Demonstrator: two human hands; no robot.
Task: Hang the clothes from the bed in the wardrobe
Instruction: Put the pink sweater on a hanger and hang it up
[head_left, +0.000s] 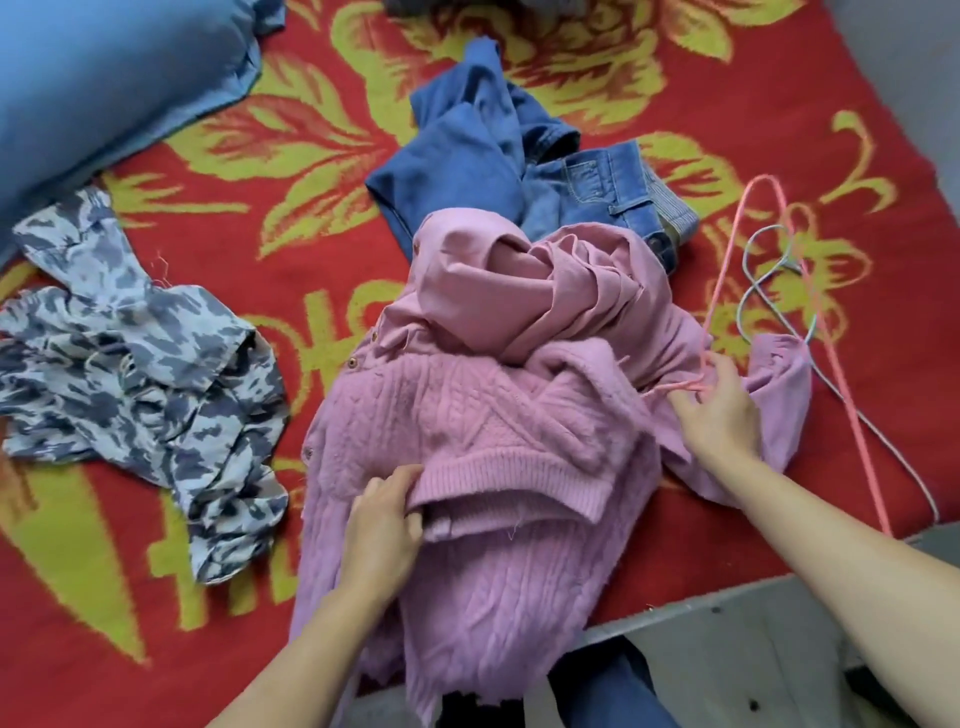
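A pink knitted sweater (483, 415) lies in a heap at the bed's near edge, with a pink woven garment (519, 291) crumpled on top of it. My left hand (384, 514) grips the sweater's ribbed hem. My right hand (719, 410) holds the hook of a pink wire hanger (831, 332) at the sweater's right side. A grey-blue wire hanger (763, 291) lies tangled with the pink one. Blue jeans (498, 156) lie bunched behind the pink pile. A blue-and-white patterned garment (140, 364) is spread at the left.
All of it rests on a red blanket with yellow flowers (291, 171) covering the bed. A blue pillow (104, 78) sits at the far left. The bed's edge and grey floor (727, 649) run along the lower right, where my leg shows.
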